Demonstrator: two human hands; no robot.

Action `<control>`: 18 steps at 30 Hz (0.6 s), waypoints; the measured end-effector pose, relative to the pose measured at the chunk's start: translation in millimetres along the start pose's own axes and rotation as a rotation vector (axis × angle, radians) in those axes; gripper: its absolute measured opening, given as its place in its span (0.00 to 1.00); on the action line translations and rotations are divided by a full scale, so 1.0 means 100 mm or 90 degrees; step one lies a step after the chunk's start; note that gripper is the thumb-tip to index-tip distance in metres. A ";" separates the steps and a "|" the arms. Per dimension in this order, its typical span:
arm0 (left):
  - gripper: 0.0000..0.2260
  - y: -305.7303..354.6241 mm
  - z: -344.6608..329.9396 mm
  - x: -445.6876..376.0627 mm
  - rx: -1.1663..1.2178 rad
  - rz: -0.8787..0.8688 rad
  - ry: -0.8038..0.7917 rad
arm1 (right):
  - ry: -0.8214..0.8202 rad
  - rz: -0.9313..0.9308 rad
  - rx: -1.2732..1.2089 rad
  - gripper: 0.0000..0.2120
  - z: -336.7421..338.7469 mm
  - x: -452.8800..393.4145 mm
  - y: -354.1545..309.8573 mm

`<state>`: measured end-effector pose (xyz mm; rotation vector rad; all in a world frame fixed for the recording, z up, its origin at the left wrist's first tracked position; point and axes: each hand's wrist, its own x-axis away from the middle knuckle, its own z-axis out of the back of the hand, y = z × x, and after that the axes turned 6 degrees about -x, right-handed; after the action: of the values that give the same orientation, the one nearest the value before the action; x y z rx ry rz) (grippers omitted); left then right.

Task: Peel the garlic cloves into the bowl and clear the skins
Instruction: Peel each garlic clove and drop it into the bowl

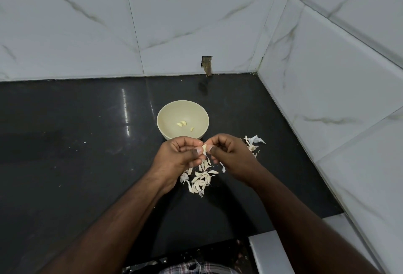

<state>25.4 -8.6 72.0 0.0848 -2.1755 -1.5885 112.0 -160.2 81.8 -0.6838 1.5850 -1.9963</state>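
While pinching one garlic clove point(204, 148) between both thumbs and fingertips, just near of the bowl point(165, 131): left hand point(178, 153) gripping its left side, right hand point(229, 153) its right. Light, small, likely slick once bared; papery skin brittle, best caught at the pointed tip and pulled along the length. Three peeled cloves point(181, 123) already down in the bowl. Unpeeled cloves and skins point(201, 178) heaped on the dark surface point(65, 153) beneath the hands; more husks point(254, 142) to the right, near the tiled wall point(327, 99). Nothing blocking the short drop into the bowl.
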 end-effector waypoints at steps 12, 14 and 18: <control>0.06 0.00 -0.01 -0.01 -0.047 0.000 -0.051 | 0.045 -0.031 0.122 0.08 0.00 0.02 0.00; 0.08 0.00 -0.04 -0.02 -0.070 -0.007 -0.045 | 0.044 -0.034 0.133 0.07 -0.02 0.02 0.01; 0.08 -0.01 -0.08 -0.02 -0.042 0.008 -0.013 | 0.061 -0.037 0.221 0.04 0.03 0.00 0.04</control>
<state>30.2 -15.0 72.5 0.0339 -2.1318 -1.6596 114.7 -163.0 78.1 -0.5090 1.2331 -2.2994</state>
